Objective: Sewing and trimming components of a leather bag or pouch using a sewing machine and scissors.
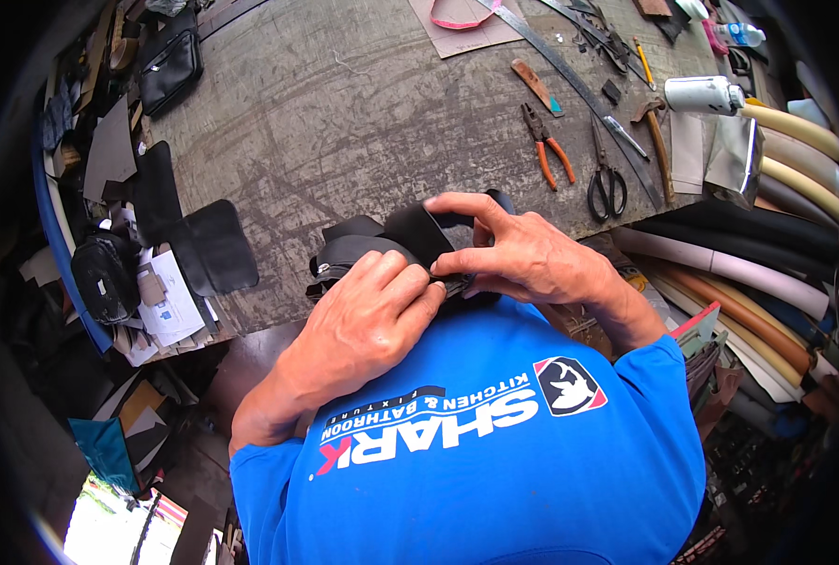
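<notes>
A black leather item (pixel 353 245) with several flaps and a bit of metal at its left end lies at the near edge of the workbench (pixel 344 132), against my body. My left hand (pixel 367 320) is curled over its front, fingertips pressed on the leather; the thumb is mostly hidden. My right hand (pixel 523 259) grips the item's right part, index finger bent over a raised flap (pixel 410 226). What lies beneath both hands is hidden. To the left, loose black leather panels (pixel 212 245) lie on the bench.
On the right lie orange-handled pliers (pixel 556 160), scissors (pixel 610 191), a steel ruler (pixel 570 80), a hammer (pixel 661 151) and a white bottle (pixel 702 94), beside rolls of material (pixel 720 273). Black pouches (pixel 170 66), papers (pixel 170 301) and scraps crowd the left edge.
</notes>
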Demonstrator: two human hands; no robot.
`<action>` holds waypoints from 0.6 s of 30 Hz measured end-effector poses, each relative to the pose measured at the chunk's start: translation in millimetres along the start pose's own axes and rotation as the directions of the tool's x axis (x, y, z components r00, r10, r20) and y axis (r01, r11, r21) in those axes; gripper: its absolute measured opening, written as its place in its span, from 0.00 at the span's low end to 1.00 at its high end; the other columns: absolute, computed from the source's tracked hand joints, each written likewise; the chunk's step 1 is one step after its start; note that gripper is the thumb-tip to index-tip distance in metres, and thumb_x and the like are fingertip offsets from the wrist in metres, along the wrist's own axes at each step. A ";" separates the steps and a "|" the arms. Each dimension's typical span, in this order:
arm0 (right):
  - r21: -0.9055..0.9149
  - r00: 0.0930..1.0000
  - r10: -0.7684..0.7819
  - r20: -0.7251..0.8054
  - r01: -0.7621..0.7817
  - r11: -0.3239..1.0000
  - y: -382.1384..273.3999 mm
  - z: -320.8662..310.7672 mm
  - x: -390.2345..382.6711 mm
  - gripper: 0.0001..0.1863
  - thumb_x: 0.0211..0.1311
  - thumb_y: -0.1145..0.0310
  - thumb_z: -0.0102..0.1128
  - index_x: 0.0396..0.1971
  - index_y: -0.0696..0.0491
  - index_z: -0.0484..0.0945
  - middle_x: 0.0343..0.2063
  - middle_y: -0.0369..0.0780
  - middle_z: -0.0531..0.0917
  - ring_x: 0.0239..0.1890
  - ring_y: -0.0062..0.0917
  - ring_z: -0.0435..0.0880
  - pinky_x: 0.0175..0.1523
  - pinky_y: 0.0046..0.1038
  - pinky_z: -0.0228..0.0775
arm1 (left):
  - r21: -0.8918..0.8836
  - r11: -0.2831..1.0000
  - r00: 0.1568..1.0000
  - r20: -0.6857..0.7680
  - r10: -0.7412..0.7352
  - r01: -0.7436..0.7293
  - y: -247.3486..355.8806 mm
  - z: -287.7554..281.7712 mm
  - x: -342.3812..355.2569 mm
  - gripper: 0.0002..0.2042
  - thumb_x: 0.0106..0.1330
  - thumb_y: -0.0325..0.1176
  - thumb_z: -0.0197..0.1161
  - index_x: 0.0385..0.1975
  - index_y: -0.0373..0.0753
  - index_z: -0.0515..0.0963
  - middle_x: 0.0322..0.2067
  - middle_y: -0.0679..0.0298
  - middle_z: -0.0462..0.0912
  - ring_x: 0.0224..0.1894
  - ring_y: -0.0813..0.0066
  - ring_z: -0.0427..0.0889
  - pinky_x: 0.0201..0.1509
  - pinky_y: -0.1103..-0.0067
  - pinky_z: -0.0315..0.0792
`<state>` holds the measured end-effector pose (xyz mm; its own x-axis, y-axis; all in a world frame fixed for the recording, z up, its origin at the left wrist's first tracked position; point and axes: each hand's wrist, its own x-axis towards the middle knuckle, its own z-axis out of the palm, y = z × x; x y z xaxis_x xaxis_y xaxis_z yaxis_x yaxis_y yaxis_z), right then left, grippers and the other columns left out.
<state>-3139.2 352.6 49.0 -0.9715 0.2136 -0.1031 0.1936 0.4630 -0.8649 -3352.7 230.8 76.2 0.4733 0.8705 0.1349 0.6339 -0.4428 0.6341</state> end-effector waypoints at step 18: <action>0.019 0.983 -0.025 -0.181 0.029 0.999 10.2 32.8 -8.0 0.13 0.58 0.71 0.65 0.40 0.59 0.75 0.26 0.43 0.80 0.30 0.40 0.83 0.30 0.37 0.74 | -0.215 0.926 0.951 0.067 -0.303 0.310 -10.9 5.7 -5.6 0.11 0.55 0.23 0.61 0.38 0.31 0.78 0.29 0.59 0.71 0.35 0.62 0.73 0.40 0.71 0.70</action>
<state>-3133.9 327.4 25.0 -0.9351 0.3543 0.0097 0.1625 0.4529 -0.8766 -3358.8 229.5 64.1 0.2990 0.9473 -0.1153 0.6021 -0.0936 0.7929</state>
